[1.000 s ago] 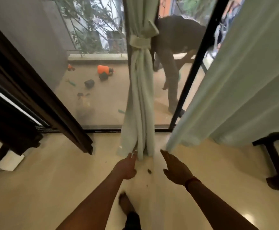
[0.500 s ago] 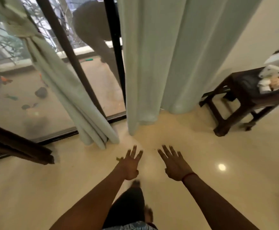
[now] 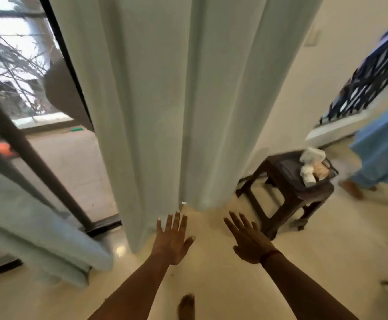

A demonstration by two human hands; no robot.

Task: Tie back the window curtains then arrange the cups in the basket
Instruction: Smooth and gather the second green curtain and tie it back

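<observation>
Your left hand (image 3: 173, 241) and right hand (image 3: 248, 243) are spread flat, holding nothing, just in front of the hanging curtain (image 3: 165, 100); it's soft, light, probably slippery cloth, so gather its folds at mid-height

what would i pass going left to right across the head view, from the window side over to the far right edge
gathered curtain → dark door frame → hanging curtain → wooden stool → person in blue
</observation>
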